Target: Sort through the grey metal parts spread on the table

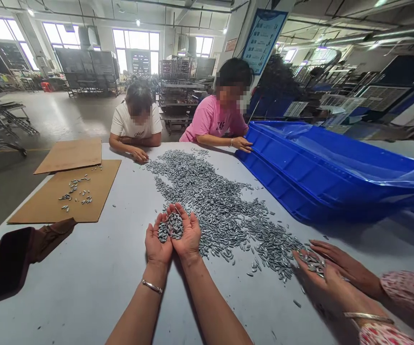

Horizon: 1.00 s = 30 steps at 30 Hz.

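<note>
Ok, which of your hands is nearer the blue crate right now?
Right. The right hand is cupped against the left hand on the side toward the blue crate; the left sits farther away, toward the cardboard sheet. Both cradle small grey metal pieces.

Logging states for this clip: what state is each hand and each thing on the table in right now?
left hand: cupped, palm up, open.
right hand: cupped, palm up, pressed against the left.
grey pieces: heaped loose in both palms.
pile: spread loose over the table.
blue crate: tilted, lined with clear plastic.
cardboard sheets: lying flat.
co-worker's hands: on the pile's edge.
</note>
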Each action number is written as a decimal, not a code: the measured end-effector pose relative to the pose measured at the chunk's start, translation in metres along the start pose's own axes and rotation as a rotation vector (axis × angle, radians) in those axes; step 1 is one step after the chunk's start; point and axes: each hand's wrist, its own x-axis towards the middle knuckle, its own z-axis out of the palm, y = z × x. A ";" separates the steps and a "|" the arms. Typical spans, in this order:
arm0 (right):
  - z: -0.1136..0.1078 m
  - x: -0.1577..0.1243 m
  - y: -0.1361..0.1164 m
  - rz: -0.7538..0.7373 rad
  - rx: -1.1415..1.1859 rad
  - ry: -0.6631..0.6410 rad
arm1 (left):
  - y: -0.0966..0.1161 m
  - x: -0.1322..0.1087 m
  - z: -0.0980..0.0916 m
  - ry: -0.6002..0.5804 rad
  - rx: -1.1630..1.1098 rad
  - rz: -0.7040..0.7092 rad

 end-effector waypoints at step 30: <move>0.010 -0.011 0.008 -0.175 -0.232 -0.073 | -0.006 0.007 -0.011 -0.022 -0.057 -0.016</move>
